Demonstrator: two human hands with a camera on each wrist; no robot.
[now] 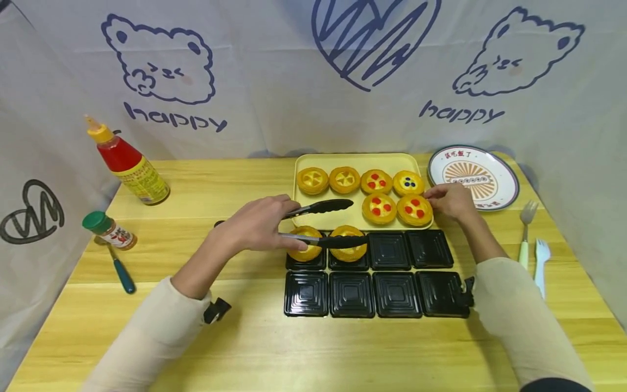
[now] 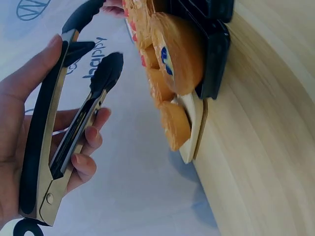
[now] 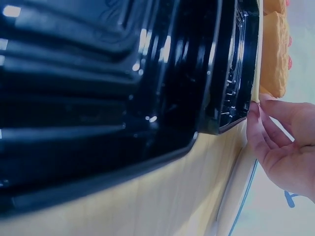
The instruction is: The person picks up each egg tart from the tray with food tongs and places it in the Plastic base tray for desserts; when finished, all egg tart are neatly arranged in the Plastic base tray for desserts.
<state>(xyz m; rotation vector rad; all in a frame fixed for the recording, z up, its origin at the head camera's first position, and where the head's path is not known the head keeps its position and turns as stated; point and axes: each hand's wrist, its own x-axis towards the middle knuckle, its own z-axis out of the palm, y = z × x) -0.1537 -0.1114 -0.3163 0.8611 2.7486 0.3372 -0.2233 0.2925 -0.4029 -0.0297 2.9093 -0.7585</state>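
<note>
My left hand point(image 1: 252, 224) grips a pair of black-tipped metal tongs point(image 1: 332, 206), whose arms are spread with nothing between the tips. In the left wrist view, thumb and fingers lie on opposite arms of the tongs point(image 2: 39, 132). Below them, two tarts point(image 1: 349, 254) sit in black square trays point(image 1: 393, 294). At the right edge of the yellow tray point(image 1: 357, 160), my right hand point(image 1: 453, 201) pinches the rim, as the right wrist view shows with the fingers point(image 3: 275, 140). Several tarts stand on that tray, the nearest to my right hand a red-topped tart point(image 1: 415, 210).
A round patterned plate point(image 1: 502, 185) lies just beyond my right hand. Two forks, one metal-headed point(image 1: 526, 234) and one pale point(image 1: 541, 261), lie at the right. On the left stand a sauce bottle point(image 1: 139, 174) and a green-capped jar point(image 1: 117, 235), beside a teal-handled utensil point(image 1: 124, 276).
</note>
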